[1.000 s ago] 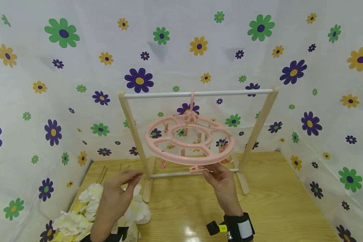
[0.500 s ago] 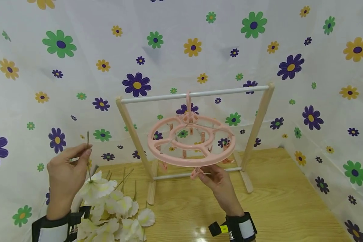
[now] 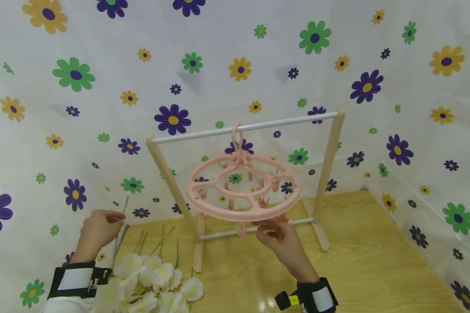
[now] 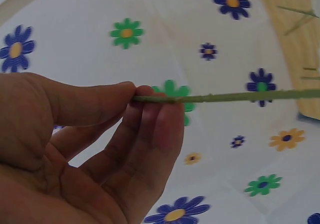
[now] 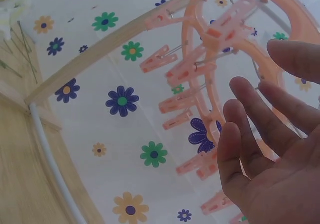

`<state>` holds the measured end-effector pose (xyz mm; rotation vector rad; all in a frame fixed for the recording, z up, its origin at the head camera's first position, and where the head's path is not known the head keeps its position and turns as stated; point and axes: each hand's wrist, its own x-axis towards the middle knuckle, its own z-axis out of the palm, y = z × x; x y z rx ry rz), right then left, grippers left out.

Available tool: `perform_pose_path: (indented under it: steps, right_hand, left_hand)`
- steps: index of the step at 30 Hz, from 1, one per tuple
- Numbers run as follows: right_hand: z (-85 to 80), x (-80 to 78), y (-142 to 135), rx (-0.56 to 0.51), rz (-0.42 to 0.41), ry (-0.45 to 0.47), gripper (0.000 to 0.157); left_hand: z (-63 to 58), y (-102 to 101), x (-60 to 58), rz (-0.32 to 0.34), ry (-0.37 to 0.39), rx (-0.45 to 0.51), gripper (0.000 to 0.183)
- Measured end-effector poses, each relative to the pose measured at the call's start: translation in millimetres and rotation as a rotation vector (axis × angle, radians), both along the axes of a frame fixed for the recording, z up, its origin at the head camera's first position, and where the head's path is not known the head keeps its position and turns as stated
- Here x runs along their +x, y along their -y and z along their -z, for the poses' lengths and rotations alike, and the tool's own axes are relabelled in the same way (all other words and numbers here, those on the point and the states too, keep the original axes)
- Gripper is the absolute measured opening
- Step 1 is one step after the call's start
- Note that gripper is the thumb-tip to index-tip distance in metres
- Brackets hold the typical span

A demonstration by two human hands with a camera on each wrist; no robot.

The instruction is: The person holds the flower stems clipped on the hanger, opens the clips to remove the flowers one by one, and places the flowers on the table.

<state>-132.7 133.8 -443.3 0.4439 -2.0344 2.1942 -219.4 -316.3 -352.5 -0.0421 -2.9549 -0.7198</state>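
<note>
In the left wrist view my left hand point(image 4: 115, 139) pinches a thin green stem point(image 4: 240, 96) between thumb and fingertips, close to its end. The head view has this hand point(image 3: 102, 228) at the left, the stem pointing down toward white artificial flowers point(image 3: 141, 278). A pink round clip hanger point(image 3: 243, 216) hangs by its hook from a white bar. My right hand point(image 3: 283, 243) is just below its front rim, beside a dangling pink clip point(image 3: 241, 230). Seen from the right wrist, that hand's fingers are loosely bent with nothing between them, near several pink clips point(image 5: 185, 69).
A wooden stand point(image 3: 329, 161) with a white top bar point(image 3: 290, 123) and a white lower bar carries the hanger. Loose stems point(image 3: 162, 243) lie on the wooden table point(image 3: 360, 252) at the left. Flower-printed cloth point(image 3: 219, 52) surrounds the table.
My left hand has lifted a stem from above the flower pile and shifted slightly right and lower. My right fingers have come off the front clip, which now hangs down. The head view has shifted.
</note>
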Motion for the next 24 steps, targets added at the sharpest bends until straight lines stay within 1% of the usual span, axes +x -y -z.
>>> perform_pose_path:
  steps: [3,6,8,10,14,18,22,24]
  right_hand:
    - [1.5,-1.1,1,0.015,-0.017,-0.015,0.032]
    - [2.1,-1.3,2,0.016,-0.049,-0.03,0.03]
    - [2.2,-0.9,2,0.028,-0.071,-0.041,0.029]
    - [2.3,-0.5,3,0.043,-0.091,-0.057,0.03]
    - [2.6,1.1,4,0.1,-0.127,-0.081,0.033]
    - [1.9,4.6,6,0.147,-0.168,-0.088,0.035]
    - [0.9,9.2,6,0.178,-0.202,-0.088,0.033]
    - [1.4,11.9,5,0.184,-0.21,-0.091,0.032]
  left_hand:
    - [12.8,11,-12.2,0.001,0.061,-0.05,0.029]
    - [22.7,18,-20.7,-0.01,0.13,-0.072,0.031]
    - [28.7,21,-24.7,-0.024,0.178,-0.064,0.032]
    - [33.7,25,-27.6,-0.041,0.221,-0.043,0.029]
    - [40.5,31,-33.5,-0.089,0.251,-0.036,0.023]
    - [45.5,34,-37.6,-0.152,0.268,-0.064,0.025]
    - [47.2,38,-40.7,-0.203,0.282,-0.104,0.021]
    - [46.6,41,-41.5,-0.206,0.277,-0.123,0.02]
